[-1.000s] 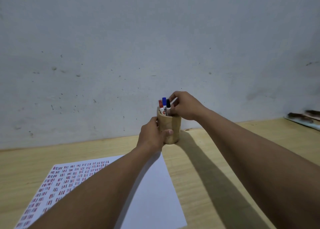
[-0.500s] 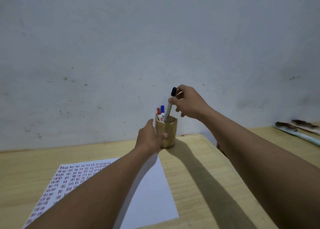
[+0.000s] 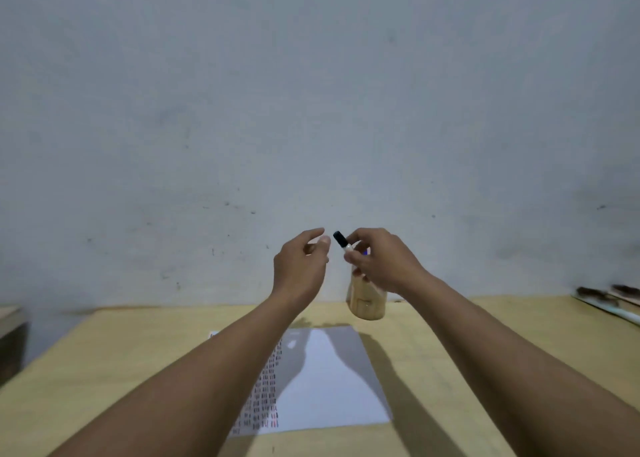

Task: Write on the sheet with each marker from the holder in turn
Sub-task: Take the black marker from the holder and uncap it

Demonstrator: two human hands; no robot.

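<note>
Black-capped marker [image 3: 341, 240], pinched in right hand [image 3: 382, 261] above the holder [image 3: 367, 301], cap angled toward empty, half-open left hand [image 3: 300, 264], presumably for uncapping.

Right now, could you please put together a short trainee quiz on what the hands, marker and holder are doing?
1. True or false: the black-capped marker is held in the right hand.
2. Where does the wooden holder stand? A) on the sheet B) on the table beyond the sheet C) in the left hand
3. Fill in: the left hand is ____, holding nothing.

Key: 1 true. 2 B; it stands on the table past the far edge of the sheet. 3 open; its fingers curl near the marker's cap.
</note>
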